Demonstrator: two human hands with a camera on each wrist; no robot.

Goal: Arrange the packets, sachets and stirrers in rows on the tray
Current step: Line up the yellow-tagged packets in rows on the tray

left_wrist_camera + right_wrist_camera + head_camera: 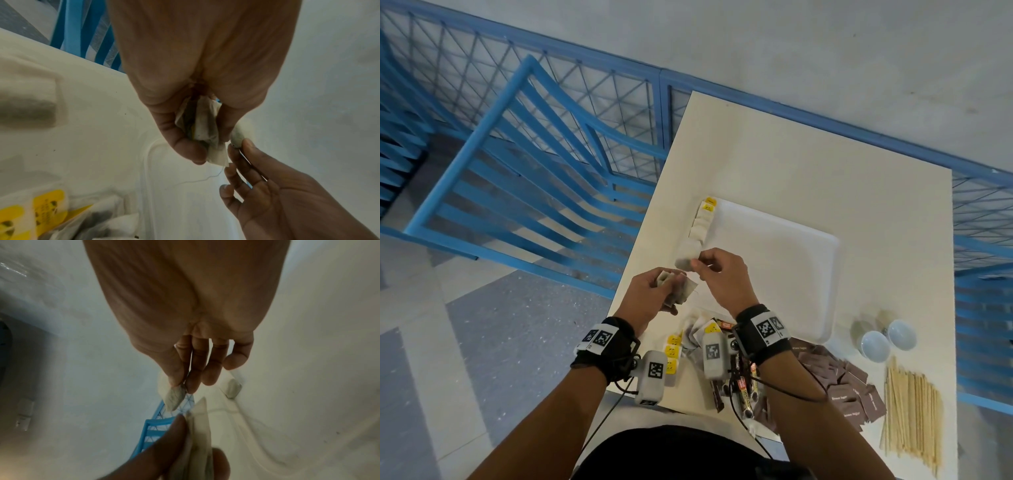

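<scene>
A white tray [791, 274] lies on the cream table [791, 164]. A row of tea bags [702, 222] runs along the tray's left edge, the farthest with yellow tags. My right hand [697, 264] pinches one tea bag [684, 262] between thumb and forefinger at the near end of that row; the same pinch shows in the right wrist view on the tea bag [174, 398]. My left hand [671, 287] grips a bundle of tea bags [683, 291] just left of the tray's near corner. In the left wrist view the bundle [202, 128] sits between thumb and fingers, a thread dangling.
Near the table's front edge lie loose yellow-tagged tea bags [674, 349], dark stick packets [743, 387], brown sugar sachets [849, 383] and wooden stirrers [911, 411]. Two small white cups [887, 339] stand right of the tray. A blue chair [527, 178] and blue railing [983, 274] border the table.
</scene>
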